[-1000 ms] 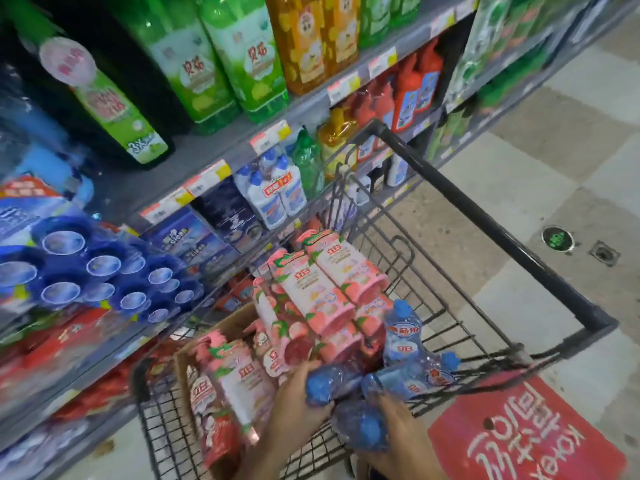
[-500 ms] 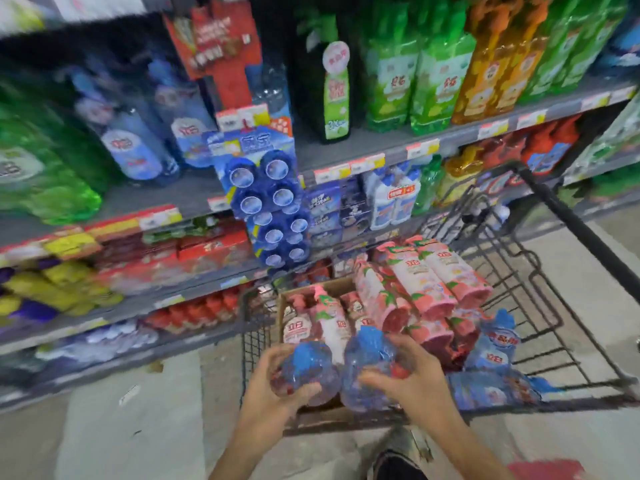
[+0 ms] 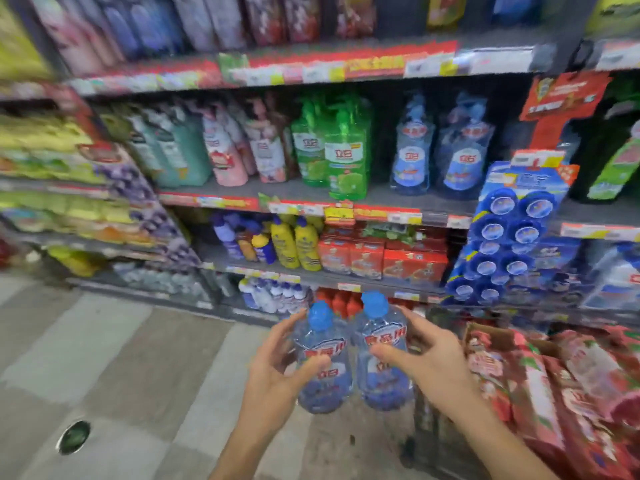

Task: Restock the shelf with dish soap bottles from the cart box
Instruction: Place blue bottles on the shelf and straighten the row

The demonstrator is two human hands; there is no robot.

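Both forearms are extended forward from the bottom edge of the head view, converging at mid-frame. The left hand is turned palm-inward, with its thumb laid across the front label of the left bottle and its fingers curved round the bottle's far left side. The right hand mirrors this: the thumb is pressed on the front of the right bottle, and the fingers are spread and bent round its right shoulder. Each hand is thus seen gripping one bottle; how firmly cannot be told.

The two clear, blue-capped dish soap bottles are held upright, side by side and touching, between the two hands. They are held in the air above the tiled floor, in front of the lower shelving and well below the shelf on which matching blue-labelled bottles are stood.

At lower right, the cardboard box is noted just beside the right forearm, with pink and red packs lying in it. Green bottles are stood on the shelf to the left of the matching stock. A hanging blue blister pack display is seen at right. Much of the shelving is blurred.
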